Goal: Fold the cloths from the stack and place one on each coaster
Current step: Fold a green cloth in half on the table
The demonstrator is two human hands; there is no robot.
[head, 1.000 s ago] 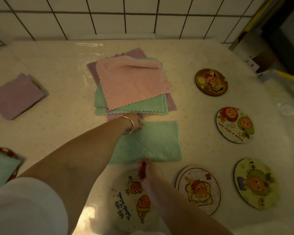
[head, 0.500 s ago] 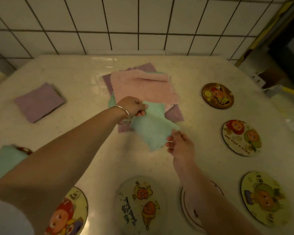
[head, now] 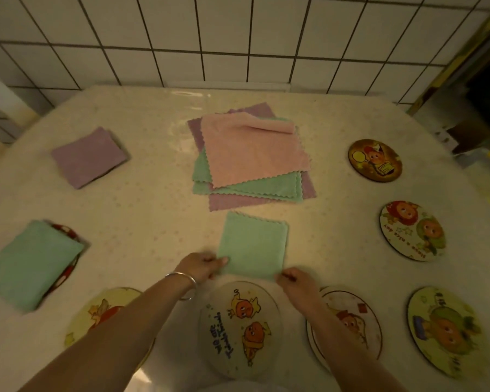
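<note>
Hands meet at the near edge of a folded green cloth point(head: 253, 244) lying flat on the surface point(head: 153, 210) toward its near edge: the left hand point(head: 201, 266) pinches the near-left corner, the right hand point(head: 296, 281) grips the near-right corner. The stack point(head: 249, 157), pink cloth on top, sits just beyond it near the middle. A printed coaster point(head: 239, 329) lies just nearer than the cloth, between the forearms. Toward the left edge, a folded purple cloth point(head: 89, 156) and another green one point(head: 29, 267) rest apart, the green one covering a coaster.
</note>
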